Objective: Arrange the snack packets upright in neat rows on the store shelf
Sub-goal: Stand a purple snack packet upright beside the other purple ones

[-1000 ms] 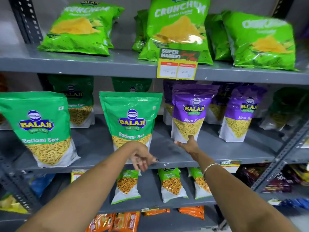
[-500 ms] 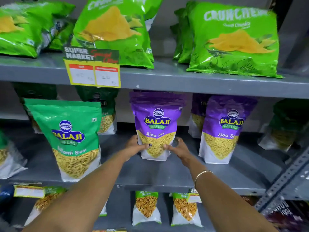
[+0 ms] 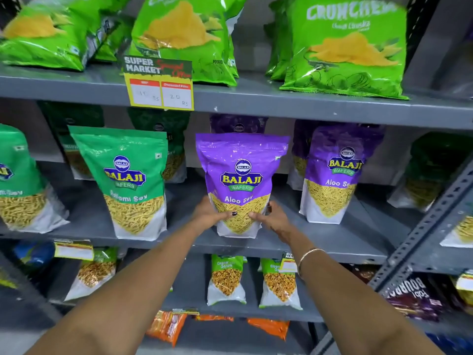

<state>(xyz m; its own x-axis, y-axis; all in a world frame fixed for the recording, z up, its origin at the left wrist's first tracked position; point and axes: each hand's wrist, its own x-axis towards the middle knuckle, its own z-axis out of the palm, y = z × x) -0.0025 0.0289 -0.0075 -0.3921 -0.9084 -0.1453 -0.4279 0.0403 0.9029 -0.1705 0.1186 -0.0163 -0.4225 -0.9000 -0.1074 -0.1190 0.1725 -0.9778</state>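
Aloo Sev packet upright, long axis vertical | my left hand and right hand flank its base — fingers clasping both lower corners | middle shelf directly beneath

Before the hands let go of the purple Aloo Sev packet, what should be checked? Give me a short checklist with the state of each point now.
1. Both hands hold the packet: ok. The left hand and right hand grip the lower sides of the purple Aloo Sev packet.
2. Packet upright, label facing front: ok.
3. Bottom resting flat on the middle shelf: cannot tell, the hands cover its lower edges.
4. In line with the front row: ok, roughly level with the green Ratlami Sev packet and the second Aloo Sev packet.
5. Free space on both sides: ok.
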